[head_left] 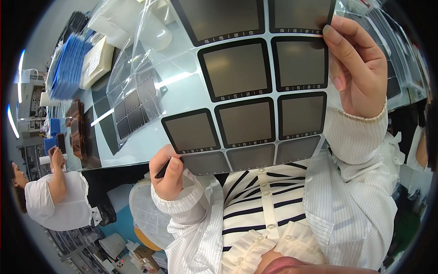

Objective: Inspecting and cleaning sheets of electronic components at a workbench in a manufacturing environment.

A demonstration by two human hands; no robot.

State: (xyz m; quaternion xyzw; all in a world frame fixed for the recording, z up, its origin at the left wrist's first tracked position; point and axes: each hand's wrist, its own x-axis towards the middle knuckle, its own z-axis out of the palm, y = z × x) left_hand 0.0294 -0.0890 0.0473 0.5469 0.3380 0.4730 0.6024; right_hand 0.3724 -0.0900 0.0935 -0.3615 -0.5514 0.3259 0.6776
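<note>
A large, thin, clear or pale sheet (244, 120) bears rows of grey rectangles with black rounded borders and small marks along one edge of each. It is held up tilted in front of my chest, and its far end runs out of view at the top. My left hand (168, 177) pinches the near left corner. A thin dark stick (162, 168), perhaps a pen or tweezers, also pokes out of that hand. My right hand (358, 68) grips the right edge, thumb on top and the other fingers partly behind the sheet.
Under the sheet is a glossy pale tabletop (175, 98). On it lie a smaller panel sheet in clear film (137, 107), a stack of blue sheets (69, 66), brown trays (76, 132) and a white translucent container (155, 32). Another person (57, 201) works at the left.
</note>
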